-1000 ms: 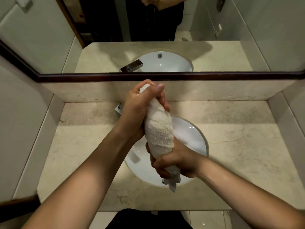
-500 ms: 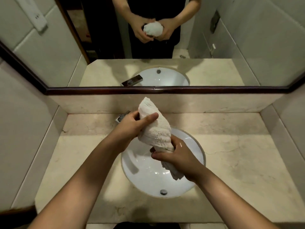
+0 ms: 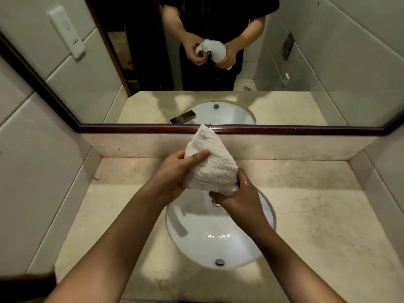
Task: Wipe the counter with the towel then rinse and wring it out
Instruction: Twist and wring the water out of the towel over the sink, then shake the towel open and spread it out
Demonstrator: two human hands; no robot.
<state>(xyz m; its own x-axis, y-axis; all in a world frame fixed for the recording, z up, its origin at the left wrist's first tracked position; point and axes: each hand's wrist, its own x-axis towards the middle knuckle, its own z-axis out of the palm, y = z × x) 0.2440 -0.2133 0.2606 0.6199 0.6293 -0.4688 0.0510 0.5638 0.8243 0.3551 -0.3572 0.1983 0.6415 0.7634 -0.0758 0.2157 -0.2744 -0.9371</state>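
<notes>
A white terry towel [image 3: 211, 162], bunched into a loose cone, is held above the back rim of the white oval sink [image 3: 207, 243]. My left hand [image 3: 179, 171] grips its left side, thumb laid across the cloth. My right hand [image 3: 238, 200], wet and shiny, grips its lower end from underneath. The towel's upper tip points at the mirror frame. The beige marble counter [image 3: 317, 215] surrounds the sink. The faucet is hidden behind my left hand; only its reflection shows.
A dark-framed mirror [image 3: 240, 129] runs along the back above a low marble backsplash [image 3: 284, 147]. Tiled walls close in on the left and right. The sink drain [image 3: 219, 262] lies near the front; water glistens in the bowl.
The tightly twisted towel has loosened into a wider bunch. My left hand moved from its top end to its side, the right stays at the lower end. The view has tilted up.
</notes>
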